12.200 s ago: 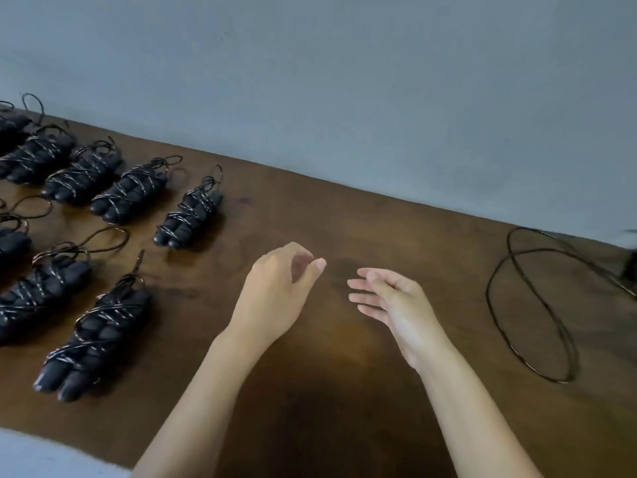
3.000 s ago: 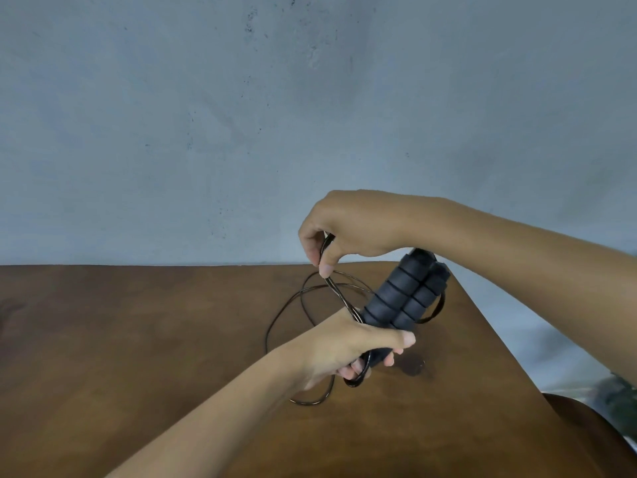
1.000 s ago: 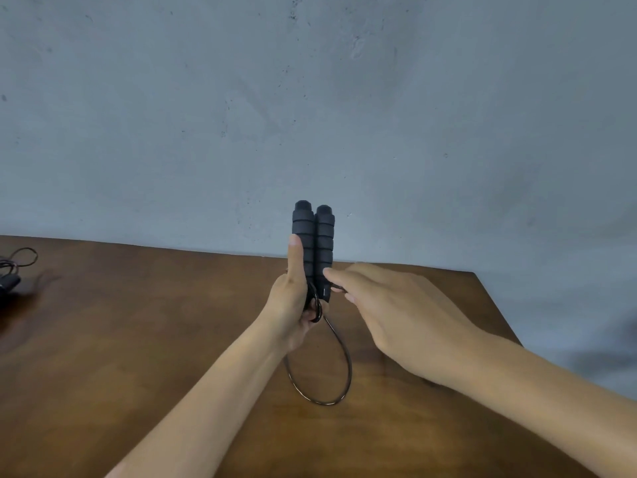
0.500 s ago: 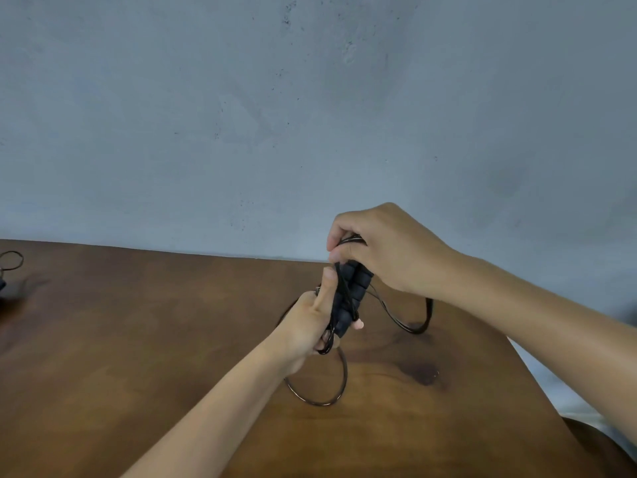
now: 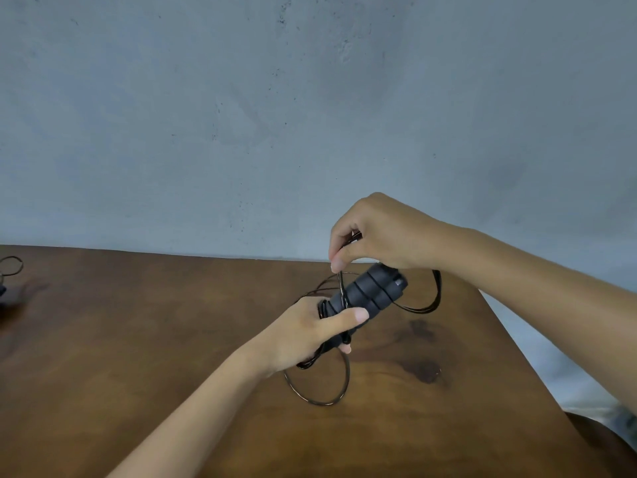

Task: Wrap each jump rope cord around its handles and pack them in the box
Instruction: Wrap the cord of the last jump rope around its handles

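Note:
My left hand (image 5: 310, 331) grips the lower end of two black ribbed jump rope handles (image 5: 370, 293), held side by side and tilted up to the right above the table. My right hand (image 5: 379, 232) sits just above them and pinches the thin dark cord (image 5: 340, 288), which runs down across the handles. More loops of the cord hang to the right (image 5: 436, 298) and one loop lies on the table below my left hand (image 5: 320, 400). No box is in view.
The brown wooden table (image 5: 138, 339) has its right edge and far right corner close to my hands. A grey wall rises behind it. At the far left edge, part of another rope's cord (image 5: 12, 265) shows.
The handles have tilted from near upright to pointing up right. My right hand has moved right and carried the cord over them, with more loops now hanging at the right.

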A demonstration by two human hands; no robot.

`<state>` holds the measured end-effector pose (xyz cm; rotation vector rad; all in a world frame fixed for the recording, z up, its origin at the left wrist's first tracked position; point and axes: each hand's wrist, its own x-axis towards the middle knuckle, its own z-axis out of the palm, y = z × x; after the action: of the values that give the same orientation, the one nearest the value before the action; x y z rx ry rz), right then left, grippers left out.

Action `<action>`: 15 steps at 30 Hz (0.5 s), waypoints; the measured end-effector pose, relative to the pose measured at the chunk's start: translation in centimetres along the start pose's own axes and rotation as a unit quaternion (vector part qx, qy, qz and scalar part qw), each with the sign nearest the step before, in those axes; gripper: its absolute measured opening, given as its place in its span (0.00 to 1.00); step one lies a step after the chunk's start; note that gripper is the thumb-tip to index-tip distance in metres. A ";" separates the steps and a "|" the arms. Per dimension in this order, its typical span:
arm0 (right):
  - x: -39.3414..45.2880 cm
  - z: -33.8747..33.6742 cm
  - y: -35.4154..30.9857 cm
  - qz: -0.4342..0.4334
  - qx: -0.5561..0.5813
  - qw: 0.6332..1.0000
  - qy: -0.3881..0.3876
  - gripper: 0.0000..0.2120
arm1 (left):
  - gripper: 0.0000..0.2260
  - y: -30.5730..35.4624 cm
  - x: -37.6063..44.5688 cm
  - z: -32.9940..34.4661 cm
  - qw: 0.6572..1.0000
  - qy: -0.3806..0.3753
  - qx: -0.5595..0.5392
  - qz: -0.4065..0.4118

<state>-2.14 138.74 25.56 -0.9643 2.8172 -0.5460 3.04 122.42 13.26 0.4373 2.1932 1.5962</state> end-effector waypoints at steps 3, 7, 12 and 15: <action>0.2 -0.3 0.9 -0.005 0.057 0.998 -0.024 0.03 | 0.09 0.6 -0.6 -0.2 0.999 -0.028 -0.005 0.026; 0.3 -0.2 2.5 0.010 0.124 0.989 -0.077 0.03 | 0.05 1.5 -1.1 -0.3 0.997 -0.049 0.003 0.057; 0.6 2.1 4.7 0.067 0.240 0.967 -0.054 0.06 | 0.26 1.0 -1.3 -0.3 0.995 -0.055 -0.055 0.060; 0.8 4.5 6.0 0.105 0.273 0.956 0.038 0.27 | 0.30 -0.1 -1.1 0.0 0.990 -0.018 -0.118 0.074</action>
<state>-5.21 141.34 19.18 -0.5363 2.5480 -1.2580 4.00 121.84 13.34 0.5623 1.9535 1.8824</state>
